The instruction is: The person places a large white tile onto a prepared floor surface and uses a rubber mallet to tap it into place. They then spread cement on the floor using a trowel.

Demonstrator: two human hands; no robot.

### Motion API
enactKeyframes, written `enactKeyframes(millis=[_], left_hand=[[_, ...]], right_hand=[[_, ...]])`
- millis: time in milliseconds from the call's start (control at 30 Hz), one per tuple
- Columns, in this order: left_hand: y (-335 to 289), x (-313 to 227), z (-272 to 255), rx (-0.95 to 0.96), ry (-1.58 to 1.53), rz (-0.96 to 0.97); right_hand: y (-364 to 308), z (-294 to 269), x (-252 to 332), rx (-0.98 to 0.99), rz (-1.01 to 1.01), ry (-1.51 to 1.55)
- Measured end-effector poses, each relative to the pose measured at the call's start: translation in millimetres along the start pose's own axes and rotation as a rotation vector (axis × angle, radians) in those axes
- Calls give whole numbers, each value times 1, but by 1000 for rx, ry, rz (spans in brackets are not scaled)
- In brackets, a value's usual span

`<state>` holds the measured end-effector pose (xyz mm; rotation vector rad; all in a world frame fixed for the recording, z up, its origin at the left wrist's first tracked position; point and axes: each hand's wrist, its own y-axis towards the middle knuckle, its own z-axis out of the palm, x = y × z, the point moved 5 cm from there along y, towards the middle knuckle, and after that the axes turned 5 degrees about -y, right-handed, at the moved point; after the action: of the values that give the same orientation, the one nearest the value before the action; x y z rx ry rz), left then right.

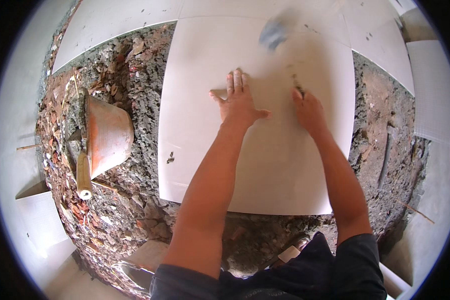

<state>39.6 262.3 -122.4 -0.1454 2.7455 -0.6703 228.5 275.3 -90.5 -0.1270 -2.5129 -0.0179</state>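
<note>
A large off-white tile (pixel 280 165) lies before me on a bed of grey mortar. My left hand (pixel 239 105) rests flat on its middle, fingers and thumb spread. To the right, my right hand (pixel 309 111) is closed around the handle of a mallet (pixel 276 33). Motion smears the mallet's greyish head, and I cannot tell whether it touches the tile. White dust coats the fingertips of my left hand.
At left a tilted, orange-stained bucket (pixel 107 135) holds mortar, with a wooden-handled trowel (pixel 84 175) across its rim. Laid tiles (pixel 130 17) border the far side. Rubble and broken stone (pixel 135 215) cover the ground at left. A thin bar (pixel 385 157) lies at right.
</note>
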Motion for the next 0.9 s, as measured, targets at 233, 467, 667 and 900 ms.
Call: enactKeyframes(millis=[233,467,667,900], left_hand=[[2,1,-3,8,-3,17],[3,2,0,-3,-14,25],[4,0,-2,20,12,6],[3,-2,-2,52,23,-13]], right_hand=[[15,17,16,-13,-35,-21],[18,12,21,37,-40,-71],[6,8,18,41,10,6],[-13,-9,-13,-42,-61,-30]])
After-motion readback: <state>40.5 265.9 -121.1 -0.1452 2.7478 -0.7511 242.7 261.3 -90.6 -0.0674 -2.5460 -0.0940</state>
